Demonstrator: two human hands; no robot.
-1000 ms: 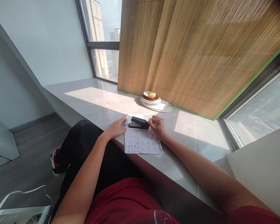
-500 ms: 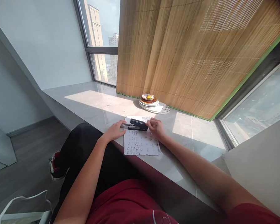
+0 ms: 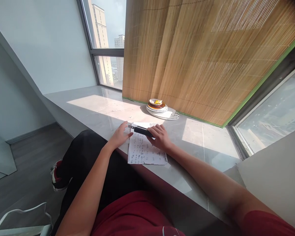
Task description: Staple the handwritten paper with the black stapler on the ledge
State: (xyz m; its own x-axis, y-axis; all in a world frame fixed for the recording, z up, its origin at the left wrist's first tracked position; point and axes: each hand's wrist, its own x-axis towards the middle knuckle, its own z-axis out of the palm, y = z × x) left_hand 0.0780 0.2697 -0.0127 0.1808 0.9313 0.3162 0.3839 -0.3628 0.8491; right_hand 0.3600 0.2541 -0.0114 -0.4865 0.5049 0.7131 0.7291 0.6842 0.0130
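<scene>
A black stapler (image 3: 140, 130) lies slantwise over a sheet of handwritten paper (image 3: 147, 154), with a narrow metal part (image 3: 131, 127) jutting from its left end. My right hand (image 3: 159, 137) is wrapped over the stapler's right end, which it hides. Just left of the metal tip is my left hand (image 3: 119, 136). Its thumb and fingers are apart, with nothing seen between them. The paper rests on the pale stone sill near its front edge.
Behind the paper stands a stack of plates (image 3: 157, 109) with a small yellow item on top. A bamboo blind (image 3: 186, 59) hangs behind them. My knee (image 3: 86, 144) is against the sill's front edge (image 3: 88, 127) at left.
The stapler's raised upper arm has come down over its base. My right hand has moved left over it, and my left fingers have come away from its metal end.
</scene>
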